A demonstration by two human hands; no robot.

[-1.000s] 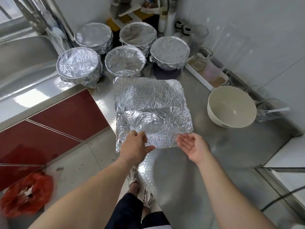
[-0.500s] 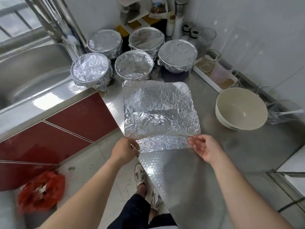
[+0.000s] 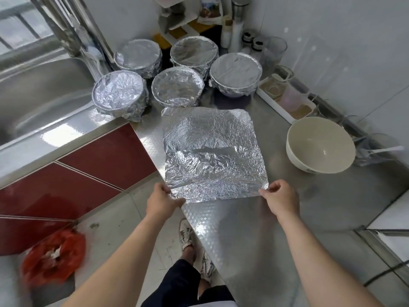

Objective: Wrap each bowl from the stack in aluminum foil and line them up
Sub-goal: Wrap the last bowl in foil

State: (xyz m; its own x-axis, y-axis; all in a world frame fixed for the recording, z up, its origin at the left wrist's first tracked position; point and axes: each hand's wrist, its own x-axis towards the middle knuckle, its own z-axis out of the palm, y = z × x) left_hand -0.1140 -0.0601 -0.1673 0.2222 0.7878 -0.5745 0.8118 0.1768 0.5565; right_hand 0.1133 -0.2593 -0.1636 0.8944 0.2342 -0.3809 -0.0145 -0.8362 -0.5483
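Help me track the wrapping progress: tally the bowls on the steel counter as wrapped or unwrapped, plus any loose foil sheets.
Round bowls wrapped in crinkled aluminum foil: 5
Unwrapped cream-coloured round bowl: 1
Flat crinkled aluminum foil sheet: 1
Total: 7

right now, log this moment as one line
foil sheet spread on counter | left hand pinches near left corner | right hand pinches near right corner | wrapped bowls: five behind | bare bowl: right, unwrapped
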